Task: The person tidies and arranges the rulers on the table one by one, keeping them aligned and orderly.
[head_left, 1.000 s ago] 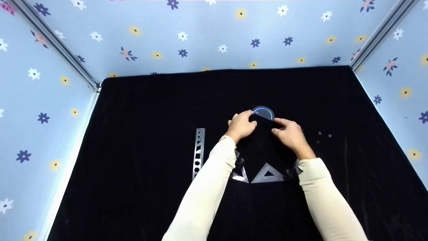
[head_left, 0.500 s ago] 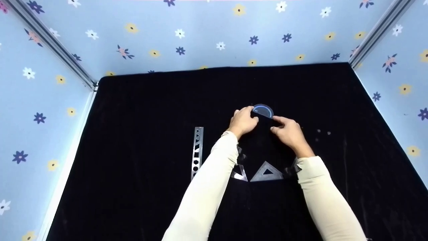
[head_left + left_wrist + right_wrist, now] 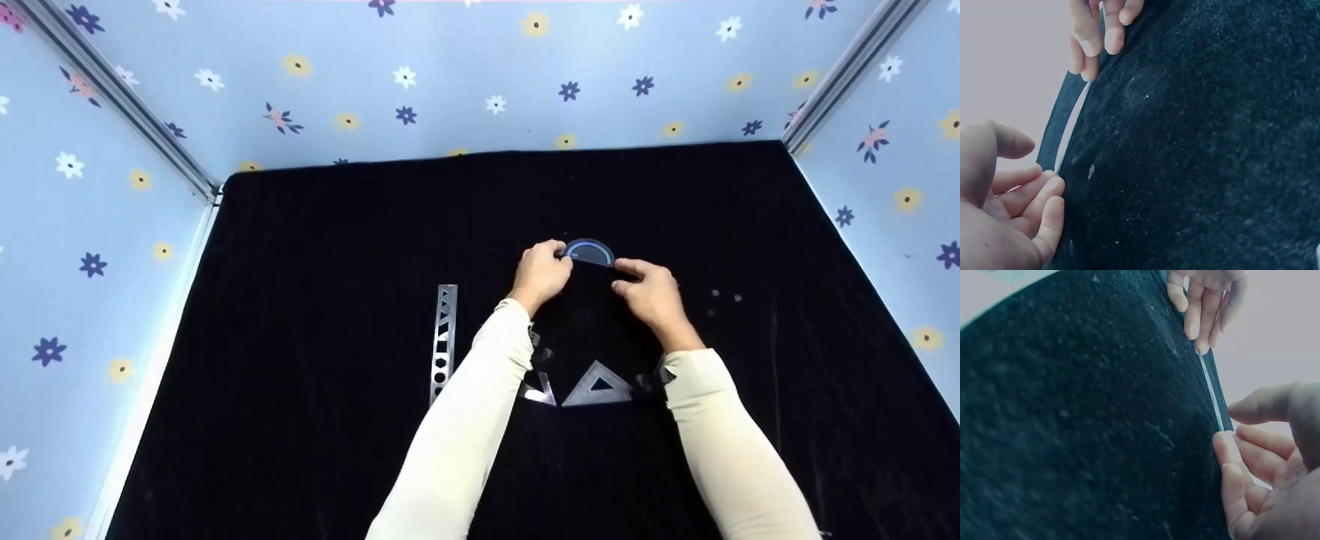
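Note:
A clear protractor [image 3: 589, 253] with a blue arc lies on the black cloth in the head view, its straight edge toward me and its right end slightly nearer. My left hand [image 3: 540, 274] is at its left end; in the left wrist view, the fingertips [image 3: 1053, 183] touch that end and the thumb stands apart. At the other end, the index fingertip of my right hand [image 3: 651, 296] touches the corner. The right wrist view shows the protractor [image 3: 1211, 391] edge-on as a thin pale strip, with my right thumb [image 3: 1258, 405] off it.
Left of my left sleeve lies a straight ruler [image 3: 444, 330] with cut-out shapes, partly covered. A set square [image 3: 600, 386] lies between my forearms, beside another triangular piece [image 3: 541, 394] partly hidden by the left sleeve. Small bits [image 3: 738, 298] dot the cloth at right. Flowered walls surround it.
The protractor has turned slightly, its left end coming toward me, so its straight edge is more level. My left thumb has moved closer to that end. The right hand has barely moved.

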{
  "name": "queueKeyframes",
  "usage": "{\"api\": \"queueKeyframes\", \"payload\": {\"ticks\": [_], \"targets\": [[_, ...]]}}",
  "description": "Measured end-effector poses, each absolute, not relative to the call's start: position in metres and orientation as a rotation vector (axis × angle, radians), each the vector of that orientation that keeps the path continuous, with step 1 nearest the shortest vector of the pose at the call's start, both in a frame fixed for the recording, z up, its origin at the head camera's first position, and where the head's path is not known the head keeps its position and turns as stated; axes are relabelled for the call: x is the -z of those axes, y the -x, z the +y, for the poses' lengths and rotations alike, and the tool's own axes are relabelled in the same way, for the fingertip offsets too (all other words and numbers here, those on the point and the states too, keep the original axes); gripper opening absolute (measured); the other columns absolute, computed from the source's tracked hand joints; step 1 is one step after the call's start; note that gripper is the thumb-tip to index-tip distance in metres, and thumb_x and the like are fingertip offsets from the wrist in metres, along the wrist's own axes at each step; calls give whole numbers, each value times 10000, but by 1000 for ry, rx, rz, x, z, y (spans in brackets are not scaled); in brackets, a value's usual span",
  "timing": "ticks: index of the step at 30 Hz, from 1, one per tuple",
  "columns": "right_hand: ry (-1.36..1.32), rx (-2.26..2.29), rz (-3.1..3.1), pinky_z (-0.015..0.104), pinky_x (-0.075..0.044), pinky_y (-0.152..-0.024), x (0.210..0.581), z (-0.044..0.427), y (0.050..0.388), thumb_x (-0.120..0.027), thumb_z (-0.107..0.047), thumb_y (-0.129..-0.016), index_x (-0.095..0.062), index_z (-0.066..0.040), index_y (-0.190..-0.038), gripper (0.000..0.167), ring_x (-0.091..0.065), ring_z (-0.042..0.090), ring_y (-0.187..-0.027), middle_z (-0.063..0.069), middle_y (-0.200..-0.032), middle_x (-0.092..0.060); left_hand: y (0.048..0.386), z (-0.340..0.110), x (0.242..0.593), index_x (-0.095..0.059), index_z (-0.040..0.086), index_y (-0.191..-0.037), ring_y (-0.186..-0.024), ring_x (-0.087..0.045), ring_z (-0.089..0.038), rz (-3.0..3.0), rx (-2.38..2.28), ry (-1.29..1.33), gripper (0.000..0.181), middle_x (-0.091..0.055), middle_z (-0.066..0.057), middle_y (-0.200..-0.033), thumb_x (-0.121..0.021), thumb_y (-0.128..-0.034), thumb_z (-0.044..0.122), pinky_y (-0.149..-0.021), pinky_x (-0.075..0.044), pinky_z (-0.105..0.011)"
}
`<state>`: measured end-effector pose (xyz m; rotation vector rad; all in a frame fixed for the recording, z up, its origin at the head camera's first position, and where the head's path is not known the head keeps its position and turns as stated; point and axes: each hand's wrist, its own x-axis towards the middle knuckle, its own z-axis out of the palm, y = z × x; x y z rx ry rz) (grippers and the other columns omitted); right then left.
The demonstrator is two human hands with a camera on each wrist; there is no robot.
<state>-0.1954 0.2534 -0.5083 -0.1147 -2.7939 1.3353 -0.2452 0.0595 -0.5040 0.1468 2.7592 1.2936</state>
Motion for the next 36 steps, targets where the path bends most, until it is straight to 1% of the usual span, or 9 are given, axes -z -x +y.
{"api": "queueKeyframes", "payload": {"ticks": [3, 7, 11, 14, 18, 22, 27, 31, 36], "targets": [[168, -1367, -2755, 404, -383, -1083, 510, 251, 196, -690, -50, -840, -680, 9, -1251, 415, -548, 285, -1273, 153, -1275, -661, 244, 58, 506, -715, 78, -1231, -1022, -661, -145, 2753, -1342, -146, 338, -725, -26, -1134, -645, -903, 119, -918, -489, -270], [241, -1415, -2712, 376, -389, -1073, 511, 248, 196, -697, -49, -840, -699, 0, -1222, 385, -559, 253, -1252, 141, -1235, -684, 244, 57, 508, -735, 74, -1193, -964, -654, -128, 2763, -1342, -176, 338, -735, -29, -1058, -668, -862, 61, -888, -491, -253], [267, -1440, -2695, 368, -396, -1062, 510, 248, 197, -695, -49, -849, -705, 5, -1208, 363, -569, 244, -1225, 147, -1206, -695, 243, 56, 508, -759, 94, -1144, -919, -646, -134, 2779, -1319, -187, 319, -733, -19, -1003, -677, -840, 42, -860, -497, -265], [280, -1454, -2679, 360, -413, -1039, 510, 247, 196, -698, -42, -845, -716, 8, -1187, 346, -590, 245, -1190, 152, -1181, -704, 243, 57, 509, -768, 109, -1124, -918, -661, -129, 2789, -1322, -152, 296, -741, 7, -985, -703, -839, 61, -865, -502, -278], [308, -1468, -2662, 344, -436, -1009, 510, 246, 197, -700, -29, -838, -729, 10, -1161, 327, -617, 247, -1151, 155, -1157, -712, 243, 57, 510, -766, 121, -1135, -930, -679, -118, 2796, -1324, -85, 300, -749, 42, -969, -742, -838, 89, -884, -504, -284], [354, -1477, -2658, 324, -448, -977, 510, 245, 197, -700, -24, -837, -733, 12, -1151, 318, -630, 251, -1113, 159, -1147, -715, 242, 58, 509, -767, 123, -1132, -926, -669, -123, 2816, -1275, -92, 309, -740, 51, -945, -750, -826, 86, -884, -503, -289], [397, -1482, -2642, 252, -463, -883, 510, 241, 196, -694, -10, -836, -740, 21, -1123, 292, -656, 237, -1024, 169, -1092, -729, 241, 58, 510, -774, 131, -1101, -942, -654, -133, 2843, -1200, -138, 291, -721, 55, -925, -747, -815, 83, -884, -503, -296], [412, -1484, -2633, 183, -465, -805, 510, 239, 196, -684, 12, -833, -734, 33, -1120, 292, -675, 200, -962, 174, -1059, -735, 241, 57, 509, -782, 135, -1086, -946, -665, -137, 2840, -1186, -155, 271, -729, 54, -927, -762, -820, 94, -883, -505, -302], [404, -1485, -2638, 147, -461, -759, 510, 238, 196, -668, 47, -825, -719, 47, -1140, 320, -667, 169, -911, 194, -1038, -731, 241, 56, 507, -785, 145, -1067, -933, -667, -133, 2808, -1182, -149, 242, -725, 68, -919, -781, -827, 117, -887, -500, -297]]}}
